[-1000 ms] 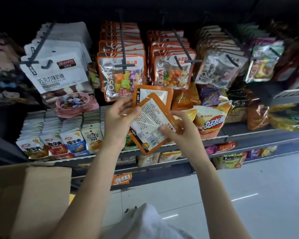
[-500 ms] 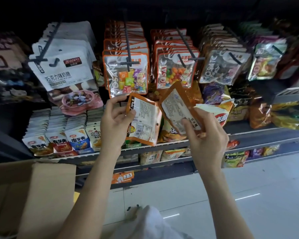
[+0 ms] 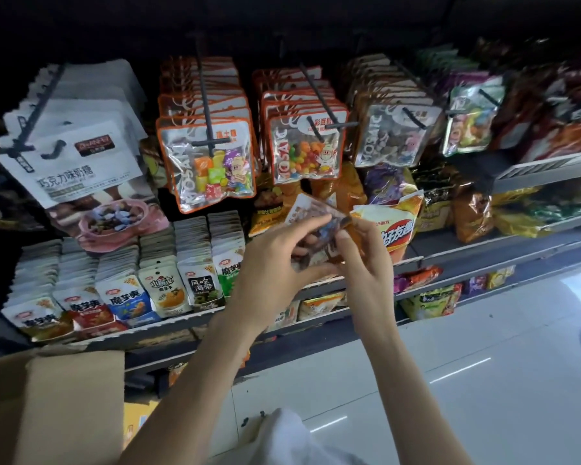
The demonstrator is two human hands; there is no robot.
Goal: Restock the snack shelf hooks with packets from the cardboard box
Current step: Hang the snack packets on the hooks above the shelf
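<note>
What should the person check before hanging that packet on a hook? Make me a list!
1. Packet held firmly: ok. The left hand and right hand both grip the orange-edged clear snack packet.
2. Packet's hang hole found: cannot tell, blurred.
3. Matching hook chosen: cannot tell. The black metal hook with jelly-bean packets hangs just above.
4. Room on that hook: cannot tell. It is stacked deep, though its tip pokes out past the front packet.
5. Brown cardboard box within reach: ok, at lower left.
</note>
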